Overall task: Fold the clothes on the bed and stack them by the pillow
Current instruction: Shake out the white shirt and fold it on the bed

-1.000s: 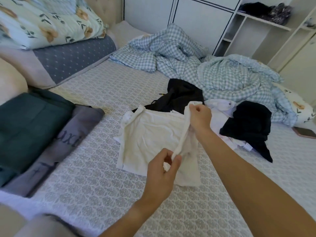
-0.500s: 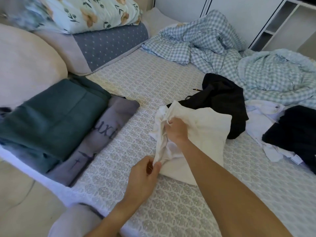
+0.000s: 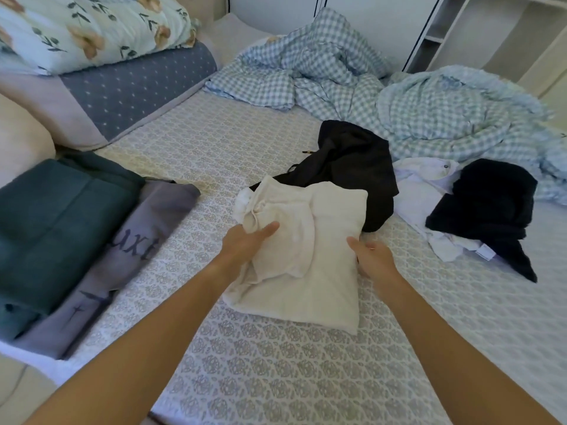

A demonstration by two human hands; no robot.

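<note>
A cream top, partly folded, lies on the bed, and everything else is placed from it. The left hand rests on the top's left part, fingers straight and pointing right across the bunched cloth there; its grip is wide and flat, pressing rather than clutching. The right hand sits at the top's right edge, touching it, thumb along the hem; its fingers look tucked under the edge, so whether this grip pinches the cloth or only touches it cannot be told. The top lies between the two hands, its bunched end away from the person and its flat end toward the person. Just behind the top, touching its far edge, is a crumpled black garment. To the right of the top lies a white shirt with a second dark garment heaped on it. Well to the left of the top lies a folded green garment on a folded grey garment with lettering, next to a beige pillow. Farther behind the top, a checked blue duvet lies rumpled.
</note>
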